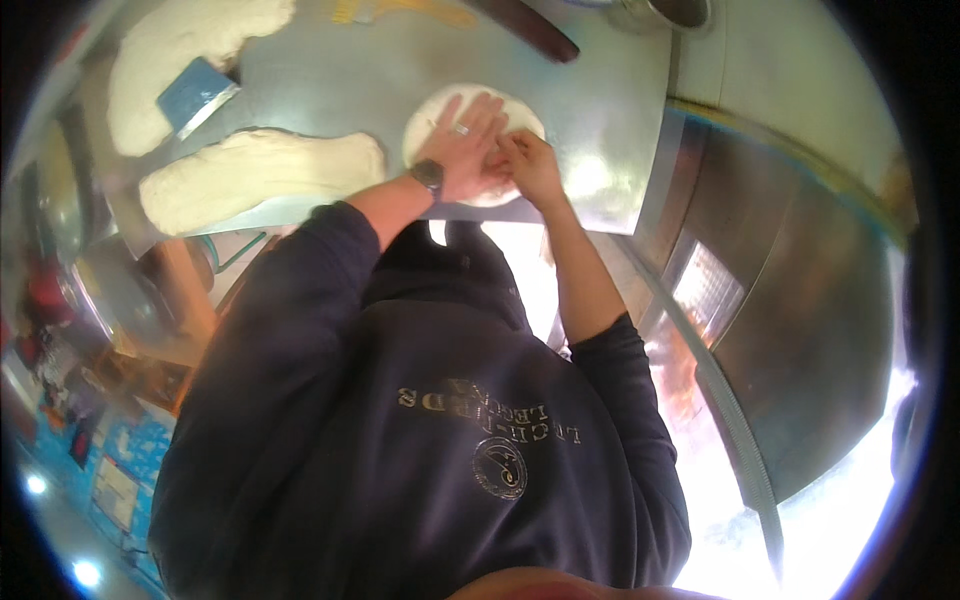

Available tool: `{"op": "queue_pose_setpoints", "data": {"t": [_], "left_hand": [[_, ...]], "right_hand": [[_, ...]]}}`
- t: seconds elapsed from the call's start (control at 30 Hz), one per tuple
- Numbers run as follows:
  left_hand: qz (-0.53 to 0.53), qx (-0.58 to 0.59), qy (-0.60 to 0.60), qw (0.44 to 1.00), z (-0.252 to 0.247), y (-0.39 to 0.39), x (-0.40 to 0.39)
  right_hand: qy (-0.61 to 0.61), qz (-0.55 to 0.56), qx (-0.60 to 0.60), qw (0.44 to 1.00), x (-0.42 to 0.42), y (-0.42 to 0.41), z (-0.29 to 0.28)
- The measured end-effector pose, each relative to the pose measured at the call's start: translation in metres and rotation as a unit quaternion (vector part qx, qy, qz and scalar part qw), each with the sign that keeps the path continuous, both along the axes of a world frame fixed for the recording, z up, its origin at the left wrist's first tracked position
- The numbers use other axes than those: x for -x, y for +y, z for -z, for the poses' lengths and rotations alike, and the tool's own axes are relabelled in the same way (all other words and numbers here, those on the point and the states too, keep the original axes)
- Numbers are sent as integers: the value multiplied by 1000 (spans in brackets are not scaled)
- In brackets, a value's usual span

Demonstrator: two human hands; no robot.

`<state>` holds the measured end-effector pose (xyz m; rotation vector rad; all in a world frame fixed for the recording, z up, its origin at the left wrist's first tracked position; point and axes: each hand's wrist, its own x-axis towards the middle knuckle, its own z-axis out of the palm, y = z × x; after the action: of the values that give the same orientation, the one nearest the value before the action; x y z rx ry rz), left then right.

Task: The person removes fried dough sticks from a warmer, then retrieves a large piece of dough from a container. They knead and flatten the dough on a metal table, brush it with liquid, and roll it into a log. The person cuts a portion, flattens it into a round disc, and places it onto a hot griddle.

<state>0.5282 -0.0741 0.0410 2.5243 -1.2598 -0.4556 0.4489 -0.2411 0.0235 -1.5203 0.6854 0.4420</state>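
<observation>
A flattened round of pale dough (523, 112) lies on the metal work surface, close to its front edge. My left hand (471, 146), with a ring and a dark wristwatch, rests flat on top of the dough, fingers extended. Beside it, at the right side of the round, is my right hand (534, 166) with curled fingers. Its thumb and fingertips are close together near the left hand, and whether they pinch any dough cannot be made out. Left of the round, a long strip of dough (262, 171) stretches along the front edge.
A larger slab of dough (150, 71) lies at the back left, with a blue dough scraper (193, 94) at its edge. A dark rolling pin (532, 31) and a yellow brush (405, 9) are at the back. A metal container (679, 11) stands at the far right.
</observation>
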Motion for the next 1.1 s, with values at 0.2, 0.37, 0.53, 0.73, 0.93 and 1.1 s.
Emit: {"op": "queue_pose_setpoints", "data": {"t": [0.2,0.37,0.53,0.73,0.93,1.1], "left_hand": [[-116,243,265,926,22,-3,-31],[-271,412,129,860,-35,117,-40],[-446,374,136,801,-23,218,40],[-583,387,316,641,-25,275,127],[-562,436,334,618,-20,257,124],[-470,416,439,643,-7,179,81]], "right_hand": [[272,-268,33,924,-61,-70,-27],[-1,-467,235,853,-204,26,-75],[-379,-383,319,780,-352,216,-22],[-415,-458,400,677,-429,275,131],[-92,-609,34,787,-313,198,-144],[-325,-317,221,863,-172,36,-163]]}}
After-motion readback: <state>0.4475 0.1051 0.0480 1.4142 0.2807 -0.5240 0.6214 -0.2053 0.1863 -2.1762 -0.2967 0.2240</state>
